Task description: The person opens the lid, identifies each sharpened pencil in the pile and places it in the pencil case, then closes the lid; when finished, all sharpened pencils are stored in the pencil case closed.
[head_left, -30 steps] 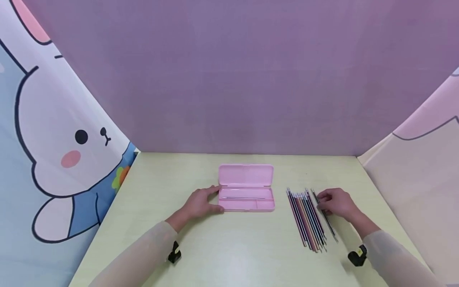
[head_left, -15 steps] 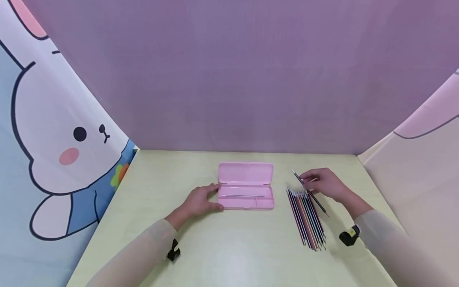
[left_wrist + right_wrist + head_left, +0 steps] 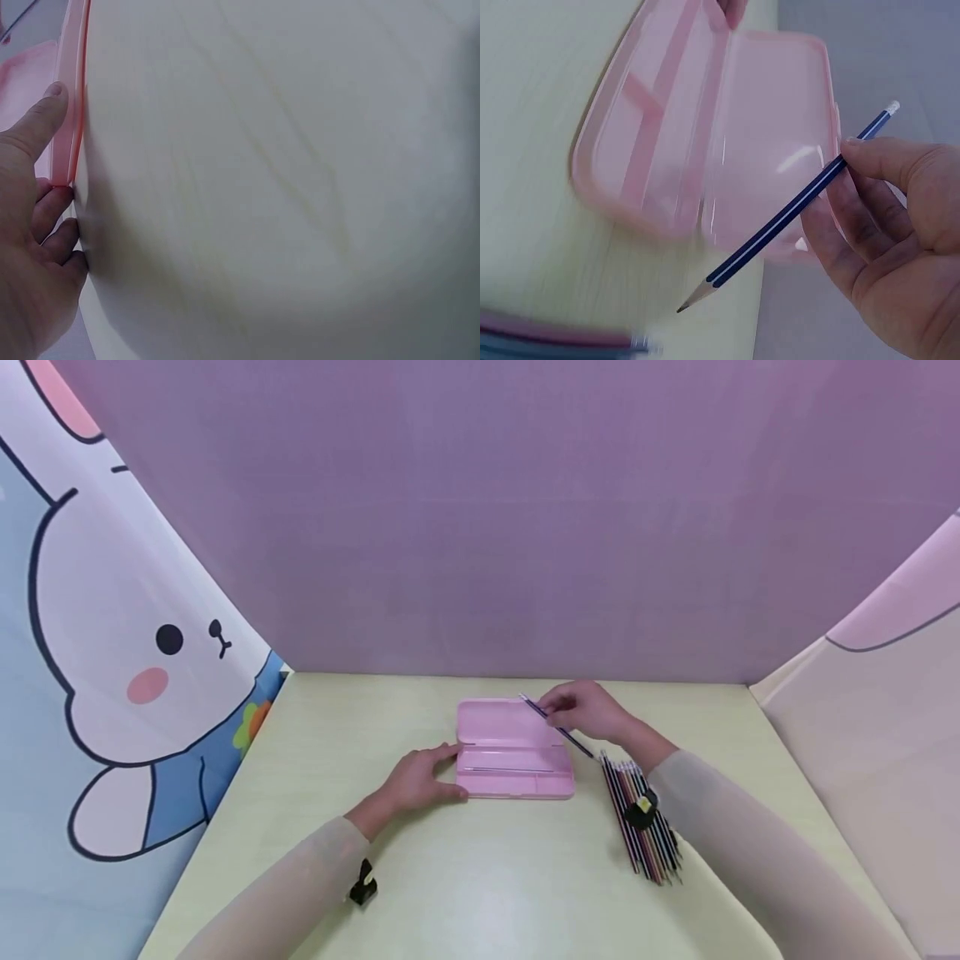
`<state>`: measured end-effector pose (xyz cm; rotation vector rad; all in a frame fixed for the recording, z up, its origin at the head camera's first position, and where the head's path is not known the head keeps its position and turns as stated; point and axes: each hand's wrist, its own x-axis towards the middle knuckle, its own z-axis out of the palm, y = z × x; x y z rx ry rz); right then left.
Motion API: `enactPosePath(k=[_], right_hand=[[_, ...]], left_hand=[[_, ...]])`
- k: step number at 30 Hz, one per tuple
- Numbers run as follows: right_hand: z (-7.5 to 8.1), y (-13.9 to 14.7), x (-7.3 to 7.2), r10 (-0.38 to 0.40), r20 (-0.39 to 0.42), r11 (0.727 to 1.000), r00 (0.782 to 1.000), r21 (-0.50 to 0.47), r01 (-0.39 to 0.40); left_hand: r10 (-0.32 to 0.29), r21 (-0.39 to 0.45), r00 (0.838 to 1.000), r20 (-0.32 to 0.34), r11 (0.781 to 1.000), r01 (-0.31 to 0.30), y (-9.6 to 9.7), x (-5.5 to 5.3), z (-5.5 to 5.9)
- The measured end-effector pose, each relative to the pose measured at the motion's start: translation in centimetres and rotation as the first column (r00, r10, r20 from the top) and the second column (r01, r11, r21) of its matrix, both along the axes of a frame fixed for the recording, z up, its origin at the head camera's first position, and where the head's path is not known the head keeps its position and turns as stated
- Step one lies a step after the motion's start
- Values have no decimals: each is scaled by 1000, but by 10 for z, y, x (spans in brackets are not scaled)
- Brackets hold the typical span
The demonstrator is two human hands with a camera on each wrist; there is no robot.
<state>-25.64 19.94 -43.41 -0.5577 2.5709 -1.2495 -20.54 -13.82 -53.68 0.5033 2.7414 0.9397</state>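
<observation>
An open pink pencil case (image 3: 495, 722) lies on the table, its lid folded back. My left hand (image 3: 416, 781) holds the case's left end; the left wrist view shows the thumb (image 3: 46, 116) on the rim and several fingers curled low beside it. Up over the lid's right part, my right hand (image 3: 588, 708) pinches a dark blue pencil with white stripes (image 3: 780, 217) between thumb and fingers. Its white eraser end points up and away, its sharpened tip down toward the right. Dividers (image 3: 649, 150) split the case's tray into compartments.
To the right of the case lies a bundle of pencils (image 3: 636, 837), side by side, partly hidden under the right wrist's camera (image 3: 642, 810). A purple panel (image 3: 480, 527) stands behind the table, with a rabbit-print cloth (image 3: 97, 652) on the left.
My right hand has lifted the pencil from the right of the bundle and carried it left, over the bundle, to the case's lid. My left hand has stayed at the case.
</observation>
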Motion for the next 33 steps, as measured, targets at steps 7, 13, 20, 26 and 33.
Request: enactPosePath(k=[7,13,20,26,33], right_hand=[[-11,-38,-6,89,-47,996,995,2,-89],[-21,-53,-5,102,-51,995,994,2,-102],[-35,-63,-1,116,-32,993,993,28,-115],[-48,-71,6,150,-47,988,988,39,-148],[-61,-79,14,163,-21,981,986,110,-160]], left_hand=[[-4,0,1000,0,1000,4,-2,0,-2],[-7,-12,1000,4,1000,8,-3,1,-1],[-22,-26,1000,2,999,22,-2,3,0],[-20,-30,1000,3,999,21,-3,5,2],[-17,-29,1000,15,999,17,-6,7,2]])
